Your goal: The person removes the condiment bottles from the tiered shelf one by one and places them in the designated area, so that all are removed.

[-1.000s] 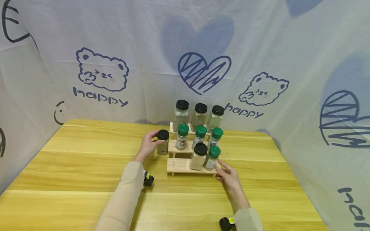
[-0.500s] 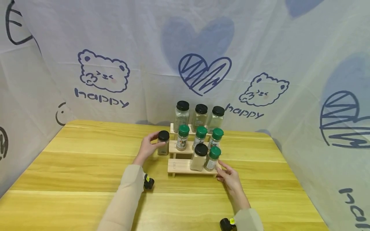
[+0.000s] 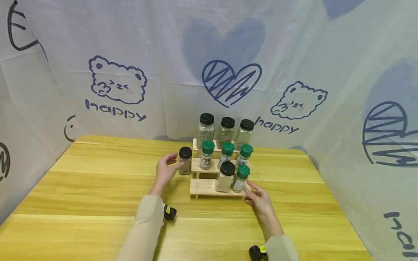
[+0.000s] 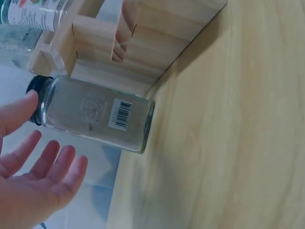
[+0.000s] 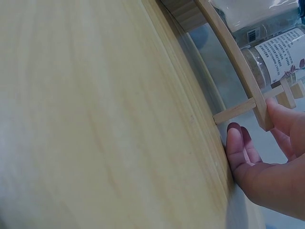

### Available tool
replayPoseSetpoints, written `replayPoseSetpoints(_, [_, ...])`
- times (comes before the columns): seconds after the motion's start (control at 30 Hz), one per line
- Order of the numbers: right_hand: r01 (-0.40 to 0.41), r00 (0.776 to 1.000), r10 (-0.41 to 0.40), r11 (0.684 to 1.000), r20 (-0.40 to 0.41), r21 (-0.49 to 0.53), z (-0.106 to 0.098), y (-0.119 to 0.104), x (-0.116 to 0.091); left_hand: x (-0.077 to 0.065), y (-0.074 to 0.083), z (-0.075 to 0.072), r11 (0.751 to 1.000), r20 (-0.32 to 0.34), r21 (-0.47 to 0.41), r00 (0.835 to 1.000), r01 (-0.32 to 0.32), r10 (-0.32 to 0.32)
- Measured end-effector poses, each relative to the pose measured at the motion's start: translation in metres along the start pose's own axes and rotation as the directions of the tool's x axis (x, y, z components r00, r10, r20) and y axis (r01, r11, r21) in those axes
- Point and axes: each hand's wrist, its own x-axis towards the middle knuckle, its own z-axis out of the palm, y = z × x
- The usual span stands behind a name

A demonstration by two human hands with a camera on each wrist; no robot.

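My left hand (image 3: 165,169) is apart from a glass spice jar (image 3: 185,162) with a black lid, its thumb and fingers spread beside it. The jar stands upright on the table left of the three-tier wooden spice rack (image 3: 203,186). In the left wrist view the jar (image 4: 97,112) shows a barcode and brownish contents; a gap separates the fingers (image 4: 62,164) from its side. My right hand (image 3: 259,201) holds the right front end of the rack's bottom shelf. In the right wrist view, thumb and curled fingers (image 5: 234,143) lie on either side of that shelf end (image 5: 263,114).
Three black-lidded jars (image 3: 225,136) fill the top tier, and three green-lidded bottles (image 3: 206,161) the middle. A black-lidded jar (image 3: 224,181) and a green-lidded bottle (image 3: 239,183) share the bottom tier's right side. A printed cloth (image 3: 156,90) hangs behind the wooden table (image 3: 107,174).
My left hand has let go of the black-lidded jar and drawn slightly back to the left, its fingers spreading. The jar and the right hand stay in place.
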Motion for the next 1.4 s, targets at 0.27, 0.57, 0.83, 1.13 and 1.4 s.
replayPoseSetpoints(0.27, [-0.013, 1.0, 0.013, 1.0, -0.004, -0.028, 0.0, -0.002, 0.0, -0.014, 0.01, 0.001, 1.0, -0.098, 0.0, 0.995, -0.009, 0.009])
replayPoseSetpoints(0.57, [0.018, 1.0, -0.018, 0.991, 0.001, -0.134, 0.0, -0.005, 0.002, -0.028, 0.028, 0.006, 0.996, -0.144, 0.04, 0.985, -0.085, 0.09])
replayPoseSetpoints(0.83, [0.027, 1.0, -0.025, 0.976, 0.013, -0.216, -0.002, -0.009, 0.005, -0.035, 0.035, 0.015, 0.979, -0.149, 0.017, 0.968, -0.202, 0.203])
replayPoseSetpoints(1.13, [0.028, 0.999, -0.02, 0.962, 0.032, -0.272, -0.004, -0.011, 0.005, -0.042, 0.041, 0.033, 0.974, -0.025, -0.027, 0.975, -0.224, 0.223])
replayPoseSetpoints(1.4, [0.033, 0.999, -0.029, 0.962, 0.02, -0.273, -0.003, -0.011, 0.003, -0.05, 0.047, 0.051, 0.971, 0.125, 0.0, 0.963, -0.24, 0.238])
